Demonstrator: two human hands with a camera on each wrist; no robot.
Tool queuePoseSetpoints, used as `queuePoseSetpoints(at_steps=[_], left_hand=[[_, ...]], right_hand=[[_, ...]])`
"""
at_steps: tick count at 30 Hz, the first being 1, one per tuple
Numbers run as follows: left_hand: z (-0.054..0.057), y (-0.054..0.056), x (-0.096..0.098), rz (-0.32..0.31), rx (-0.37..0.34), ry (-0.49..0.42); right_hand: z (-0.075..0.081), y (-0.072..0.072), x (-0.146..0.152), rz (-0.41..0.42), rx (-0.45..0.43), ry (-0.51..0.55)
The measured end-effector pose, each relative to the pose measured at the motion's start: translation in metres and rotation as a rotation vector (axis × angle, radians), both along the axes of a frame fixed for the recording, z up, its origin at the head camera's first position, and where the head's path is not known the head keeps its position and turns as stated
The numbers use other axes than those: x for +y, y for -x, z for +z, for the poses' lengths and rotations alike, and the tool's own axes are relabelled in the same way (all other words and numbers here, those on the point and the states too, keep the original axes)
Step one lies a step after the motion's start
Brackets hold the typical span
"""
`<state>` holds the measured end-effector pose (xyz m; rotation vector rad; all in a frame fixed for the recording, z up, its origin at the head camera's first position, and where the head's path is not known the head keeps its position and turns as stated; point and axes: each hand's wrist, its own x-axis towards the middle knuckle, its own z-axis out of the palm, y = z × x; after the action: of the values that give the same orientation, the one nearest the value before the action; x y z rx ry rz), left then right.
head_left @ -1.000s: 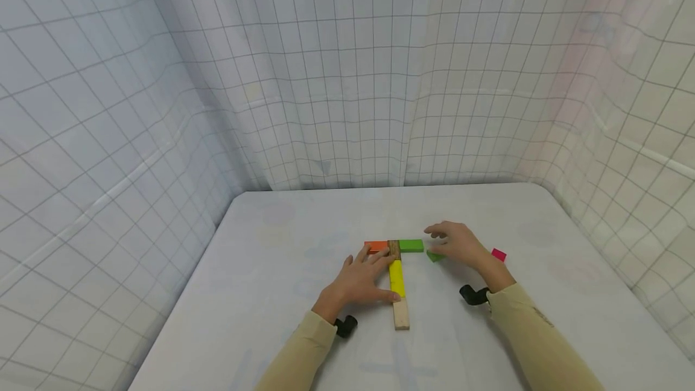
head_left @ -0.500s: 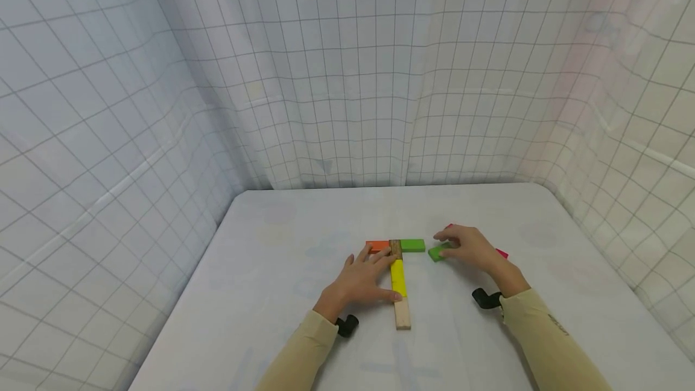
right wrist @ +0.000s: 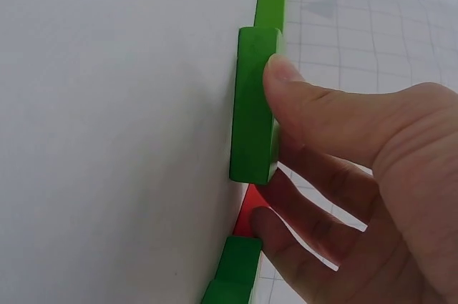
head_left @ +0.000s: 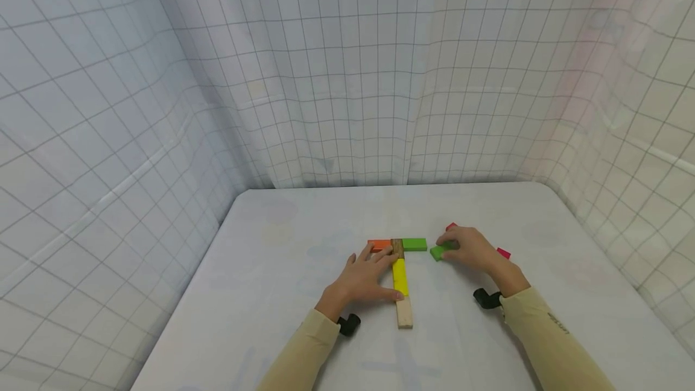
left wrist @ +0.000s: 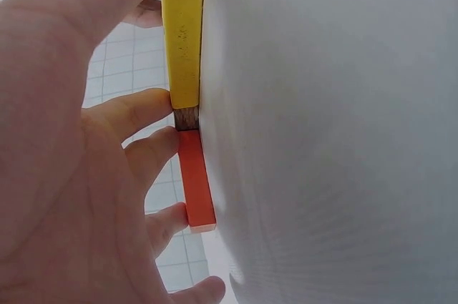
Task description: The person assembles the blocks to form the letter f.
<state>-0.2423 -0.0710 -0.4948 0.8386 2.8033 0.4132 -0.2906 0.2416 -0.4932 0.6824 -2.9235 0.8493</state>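
Observation:
My left hand (head_left: 365,277) lies with spread fingers along a T-shaped row of flat blocks. Its fingertips touch the orange block (left wrist: 197,179) and the brown block (head_left: 398,248), while the thumb reaches the joint between the yellow block (head_left: 400,277) and the plain wooden block (head_left: 404,314). A light green block (head_left: 415,244) forms the right arm of the T. Just right of it, my right hand (head_left: 471,250) pinches another green block (right wrist: 254,107), thumb on the near side and fingers behind. That block lies at an angle, a small gap from the T.
A red block (head_left: 452,226) peeks out behind my right hand, and a pinkish-red one (head_left: 504,253) shows beyond the wrist. Darker green blocks (right wrist: 238,260) appear low in the right wrist view. Gridded white curtains (head_left: 347,77) surround the white table (head_left: 282,246).
My right hand has moved slightly right and come down to pinch the loose green block, uncovering the red block behind. The left hand has stayed on the T.

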Motion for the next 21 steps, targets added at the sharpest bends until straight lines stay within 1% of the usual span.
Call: queuePoseSetpoints(at_steps=[6, 13, 18, 21], left_hand=[[0.000, 0.000, 0.001, 0.001, -0.006, -0.002], [0.002, -0.001, 0.002, 0.001, -0.008, -0.010], [0.003, -0.001, 0.002, 0.000, -0.001, -0.011], [0.003, -0.001, 0.002, 0.004, -0.001, -0.006]], right_hand=[[0.001, -0.002, 0.000, -0.018, -0.012, -0.001], [0.006, -0.004, 0.001, -0.001, 0.011, 0.014], [0.009, -0.004, 0.002, 0.015, -0.005, 0.029], [0.011, -0.004, 0.003, 0.020, -0.038, 0.041]])
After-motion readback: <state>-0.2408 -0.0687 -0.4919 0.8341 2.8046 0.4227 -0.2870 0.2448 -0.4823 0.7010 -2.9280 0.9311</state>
